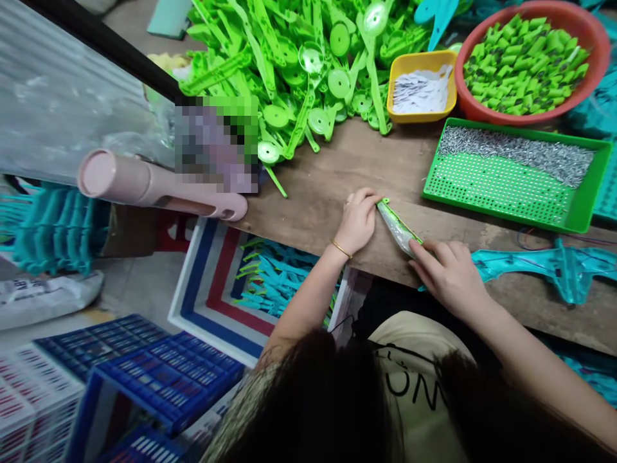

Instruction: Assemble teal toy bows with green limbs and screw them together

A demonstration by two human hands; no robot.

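Between my hands is a slim green plastic part [399, 226] with a pale, shiny, see-through side, lying slantwise just over the wooden table. The fingertips of my left hand [357, 218] close on its upper left end. At the lower right end, my right hand [453, 273] pinches it with thumb and fingers. A teal plastic frame [571, 273] lies on the table to the right, partly behind my right hand; thin wires run by it.
Green plastic parts [308, 77] are heaped at the back. On the right stand a yellow tub [421, 118] of white strips, a red basin [520, 116] of small green pieces and a green tray [506, 215] of metal pins. A pink tumbler [120, 177] and blue crates [173, 373] are left.
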